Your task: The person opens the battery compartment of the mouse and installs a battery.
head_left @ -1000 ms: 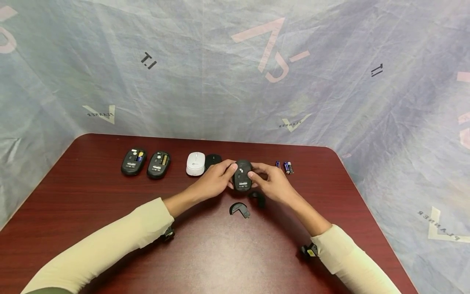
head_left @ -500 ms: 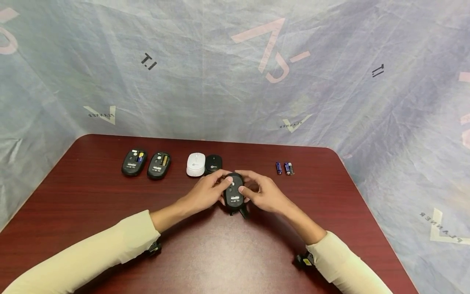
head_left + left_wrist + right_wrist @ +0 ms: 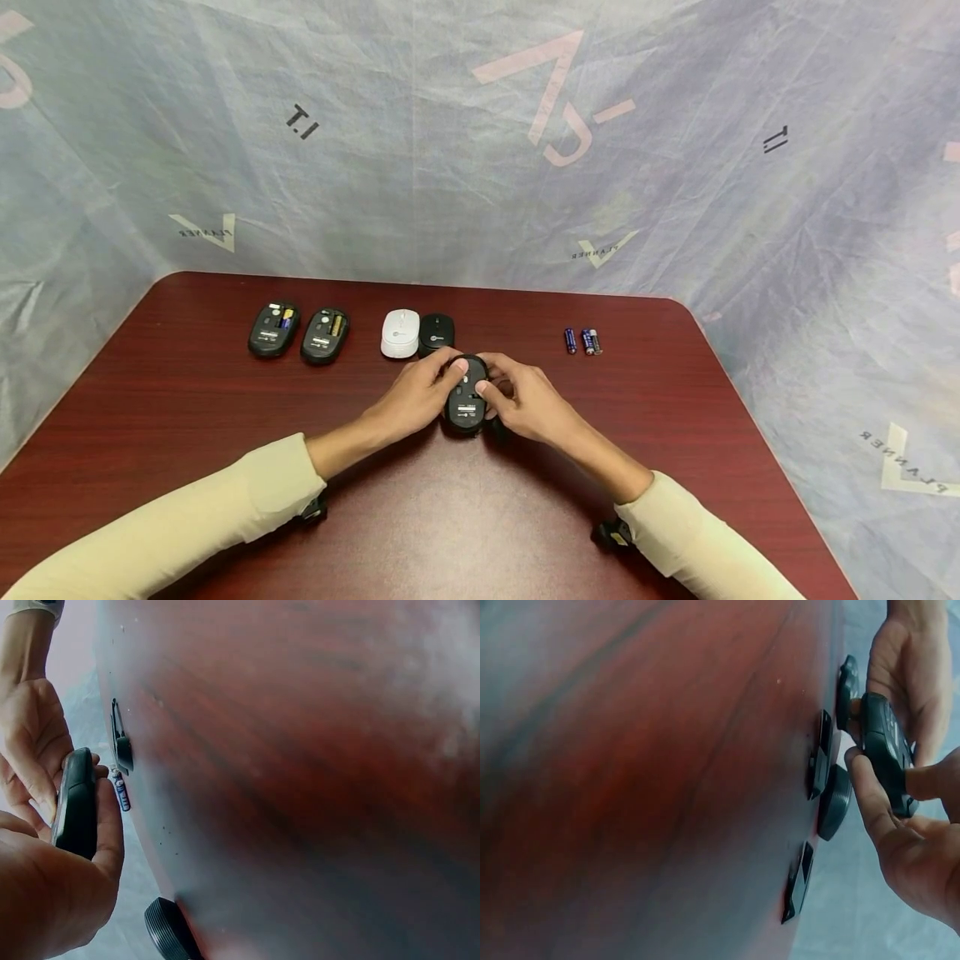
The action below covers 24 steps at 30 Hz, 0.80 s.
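Both hands hold one black computer mouse [image 3: 467, 411], its underside with a white label turned up toward the head camera. My left hand [image 3: 414, 395] grips its left side, thumb on the underside near the far end. From the other side my right hand [image 3: 534, 402] grips it, thumb at the right edge and fingers curled behind. In the right wrist view the mouse [image 3: 885, 750] is raised off the table between the hands. Two black battery covers, one [image 3: 820, 759] farther and one [image 3: 799, 885] nearer, lie on the table; the hands mostly hide them in the head view.
Two black mice [image 3: 273, 331] [image 3: 325, 337] lie upturned at the back left, battery bays uncovered with batteries visible. A white mouse [image 3: 400, 335] and a black mouse [image 3: 437, 333] stand upright behind the left hand. Several batteries [image 3: 590, 342] lie at the back right of the red-brown table [image 3: 450, 533].
Both hands have brought the mouse nearer the person and slightly left, over the battery covers. The upright black mouse behind the left hand has become more visible.
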{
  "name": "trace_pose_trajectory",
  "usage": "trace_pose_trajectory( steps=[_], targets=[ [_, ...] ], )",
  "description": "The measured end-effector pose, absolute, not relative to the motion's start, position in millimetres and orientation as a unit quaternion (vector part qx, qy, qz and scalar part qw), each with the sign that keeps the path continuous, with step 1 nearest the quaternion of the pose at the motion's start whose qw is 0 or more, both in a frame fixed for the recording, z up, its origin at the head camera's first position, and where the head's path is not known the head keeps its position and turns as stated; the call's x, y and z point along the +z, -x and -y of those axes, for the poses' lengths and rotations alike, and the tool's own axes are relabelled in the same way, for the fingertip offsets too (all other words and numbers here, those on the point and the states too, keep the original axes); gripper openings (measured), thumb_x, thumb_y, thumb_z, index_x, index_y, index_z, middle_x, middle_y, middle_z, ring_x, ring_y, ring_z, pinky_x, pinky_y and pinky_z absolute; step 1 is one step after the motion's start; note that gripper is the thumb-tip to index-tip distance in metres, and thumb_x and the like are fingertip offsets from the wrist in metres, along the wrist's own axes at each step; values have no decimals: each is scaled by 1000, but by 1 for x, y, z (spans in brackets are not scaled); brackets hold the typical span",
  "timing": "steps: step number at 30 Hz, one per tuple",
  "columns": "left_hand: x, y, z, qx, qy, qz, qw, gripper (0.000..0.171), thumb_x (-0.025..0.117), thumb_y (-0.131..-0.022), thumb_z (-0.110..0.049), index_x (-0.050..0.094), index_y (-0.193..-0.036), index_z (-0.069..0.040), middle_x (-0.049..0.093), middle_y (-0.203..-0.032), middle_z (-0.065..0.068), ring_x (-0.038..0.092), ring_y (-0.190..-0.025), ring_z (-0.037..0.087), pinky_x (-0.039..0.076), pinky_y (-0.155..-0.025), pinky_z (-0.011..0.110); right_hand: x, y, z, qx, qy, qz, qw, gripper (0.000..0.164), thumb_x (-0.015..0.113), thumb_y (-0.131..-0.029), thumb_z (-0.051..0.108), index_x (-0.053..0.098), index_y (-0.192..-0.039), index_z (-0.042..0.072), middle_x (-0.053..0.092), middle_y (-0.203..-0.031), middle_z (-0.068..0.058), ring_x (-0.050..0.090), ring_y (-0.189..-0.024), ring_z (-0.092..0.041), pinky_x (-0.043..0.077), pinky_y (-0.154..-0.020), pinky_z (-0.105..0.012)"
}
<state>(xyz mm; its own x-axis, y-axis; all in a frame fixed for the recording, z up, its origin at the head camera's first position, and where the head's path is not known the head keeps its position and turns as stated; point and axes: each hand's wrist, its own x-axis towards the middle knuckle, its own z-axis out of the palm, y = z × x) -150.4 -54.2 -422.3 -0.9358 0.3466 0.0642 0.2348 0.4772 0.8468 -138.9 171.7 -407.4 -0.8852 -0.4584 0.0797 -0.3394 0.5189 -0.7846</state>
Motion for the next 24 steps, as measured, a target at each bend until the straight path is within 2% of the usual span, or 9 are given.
trace_pose_trajectory(
  steps=[4, 7, 11, 15, 17, 19, 24],
  targets=[
    [-422, 151, 55, 483, -167, -857, 65, 33, 54, -121, -33, 70, -142, -13, 81, -113, 6, 74, -105, 17, 60, -101, 46, -406, 139, -169, -439, 222, -868, 71, 42, 66, -114, 10, 61, -155, 3, 79, -120, -22, 83, -83, -23, 69, -70, -25],
    [-423, 151, 58, 491, -164, -851, 87, 36, 56, -121, -34, 68, -147, -13, 81, -111, 6, 74, -97, 14, 62, -93, 39, -407, 140, -168, -454, 217, -860, 78, 41, 67, -113, 9, 62, -153, 3, 78, -121, -23, 83, -87, -22, 71, -72, -30],
    [-425, 152, 63, 533, -168, -817, 139, 43, 67, -116, -30, 62, -154, -12, 79, -111, 9, 73, -89, 13, 63, -75, 33, -409, 141, -169, -477, 212, -849, 86, 39, 66, -113, 8, 61, -151, 4, 77, -124, -24, 82, -93, -22, 72, -74, -36],
    [-427, 154, 67, 593, -169, -765, 185, 54, 77, -108, -17, 58, -157, -5, 71, -116, 15, 73, -89, 16, 67, -71, 34, -410, 142, -170, -491, 208, -841, 90, 37, 66, -113, 8, 61, -149, 5, 77, -125, -24, 82, -92, -24, 73, -75, -38],
    [-428, 155, 68, 604, -169, -755, 190, 56, 79, -106, -13, 58, -157, -5, 69, -119, 16, 73, -92, 16, 70, -75, 35, -410, 143, -169, -492, 205, -841, 89, 37, 67, -112, 8, 62, -149, 7, 78, -125, -22, 82, -91, -25, 73, -77, -39],
    [-427, 155, 70, 601, -170, -759, 186, 55, 79, -106, -13, 59, -157, -6, 70, -120, 17, 73, -93, 16, 70, -76, 35, -410, 143, -169, -484, 201, -848, 80, 37, 69, -111, 10, 63, -148, 11, 80, -126, -17, 82, -98, -25, 72, -82, -40],
    [-424, 157, 72, 576, -172, -781, 168, 54, 80, -106, -17, 62, -156, -11, 71, -120, 16, 71, -93, 17, 66, -72, 36, -410, 144, -168, -452, 197, -869, 46, 37, 72, -110, 15, 66, -146, 16, 83, -125, -8, 80, -113, -22, 68, -94, -41]
  ],
)
